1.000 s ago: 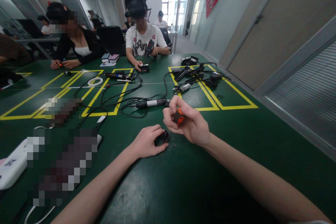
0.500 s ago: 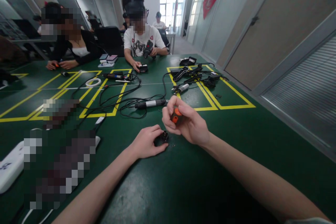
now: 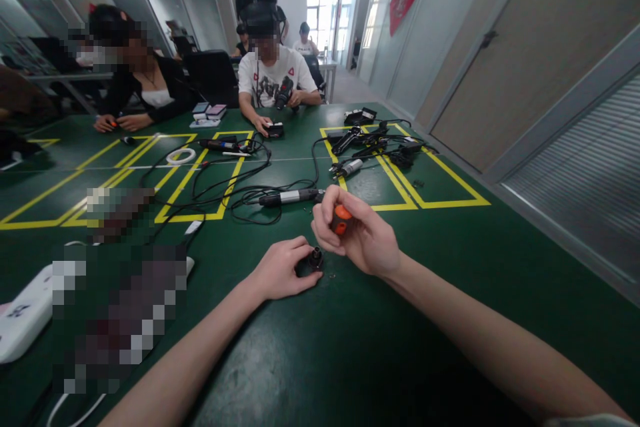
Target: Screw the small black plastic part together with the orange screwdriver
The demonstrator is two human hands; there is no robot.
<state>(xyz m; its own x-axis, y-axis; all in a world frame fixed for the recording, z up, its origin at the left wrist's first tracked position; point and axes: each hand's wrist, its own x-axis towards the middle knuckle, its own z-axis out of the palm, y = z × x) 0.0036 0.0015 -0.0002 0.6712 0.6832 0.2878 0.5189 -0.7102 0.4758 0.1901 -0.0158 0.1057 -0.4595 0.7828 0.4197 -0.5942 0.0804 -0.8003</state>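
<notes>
My left hand [image 3: 285, 268] rests on the green table, its thumb and fingers closed around a small dark round part [image 3: 315, 257]. A metal-looking post stands up from the middle of that part. Just above it and to the right, my right hand [image 3: 363, 230] grips an orange-and-black screwdriver [image 3: 342, 219] by its handle. The handle's orange end faces me; its shaft is hidden behind my fingers. A few tiny bits [image 3: 333, 275] lie on the table beside the dark part.
Beyond my hands lies a silver-and-black pen-shaped tool [image 3: 290, 197] with a coiled cable. Cables and tools [image 3: 373, 143] crowd the yellow-taped areas. A white power strip [image 3: 25, 320] is at left. Across the table, a person [image 3: 275, 73] holds a drill [image 3: 284, 92].
My right hand has turned the screwdriver handle slightly, showing more of its orange end. The left hand keeps its hold on the dark part. The whole view has shifted a little.
</notes>
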